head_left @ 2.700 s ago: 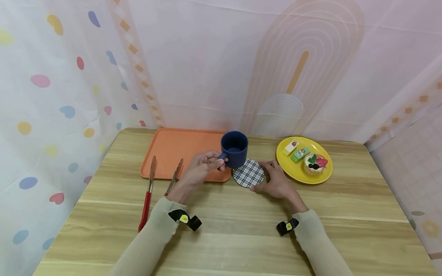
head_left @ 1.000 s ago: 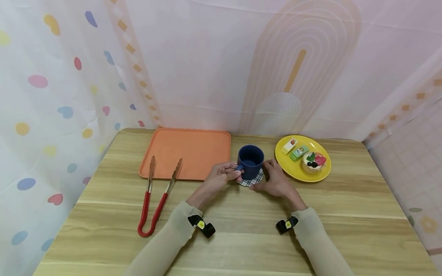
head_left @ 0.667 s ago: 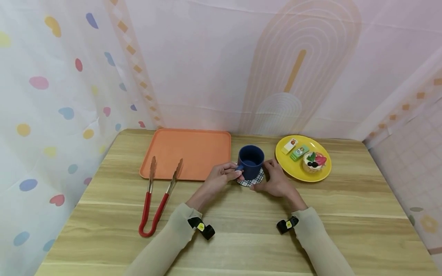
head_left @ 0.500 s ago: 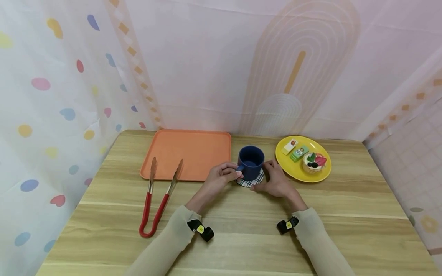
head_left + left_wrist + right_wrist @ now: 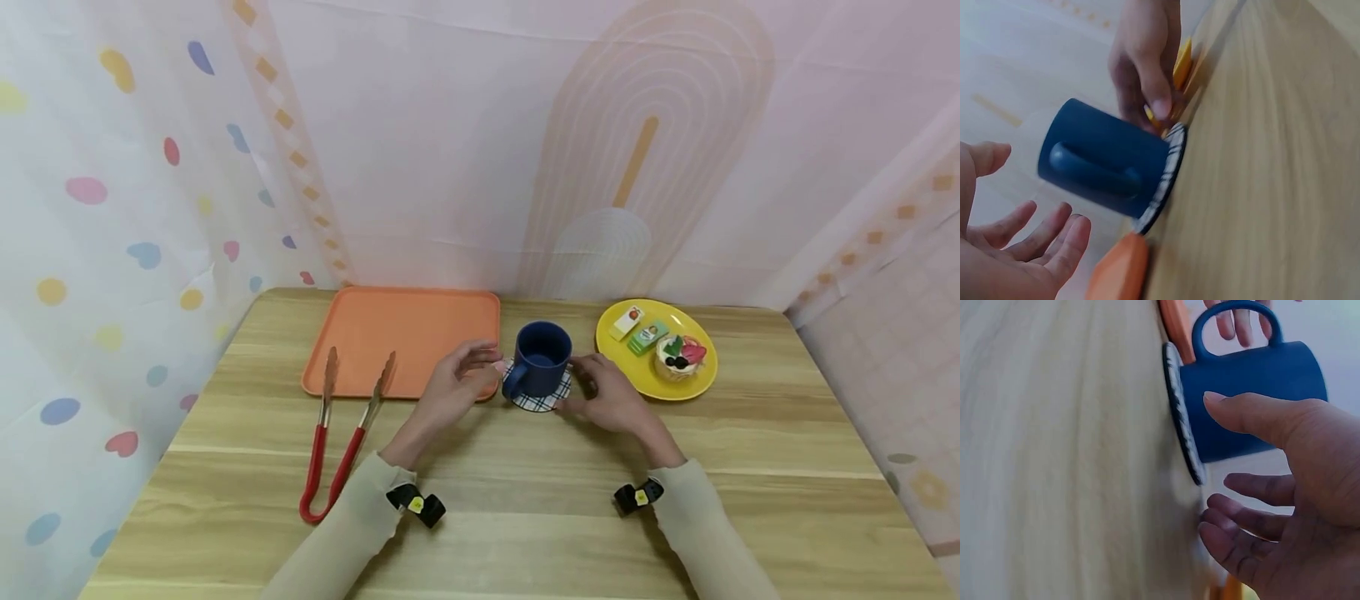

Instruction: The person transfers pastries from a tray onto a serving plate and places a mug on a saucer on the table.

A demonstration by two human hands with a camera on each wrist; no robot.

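Observation:
A dark blue mug stands upright on a round plaid coaster, its handle turned toward the front left. My left hand is off the handle, fingers spread a little to the left of the mug; the left wrist view shows a gap between the fingertips and the mug. On the other side, my right hand is beside the coaster's right edge with relaxed fingers and nothing in its grasp. In the right wrist view its thumb overlaps the mug.
An orange tray lies at the back left. Red-handled tongs rest with their tips over its front edge. At the right, a yellow plate carries two small cartons and a fruit tart.
The left hand carried the mug rightward, set it on the coaster and let go of the handle, then drew back left. The right hand has come away from the coaster's edge.

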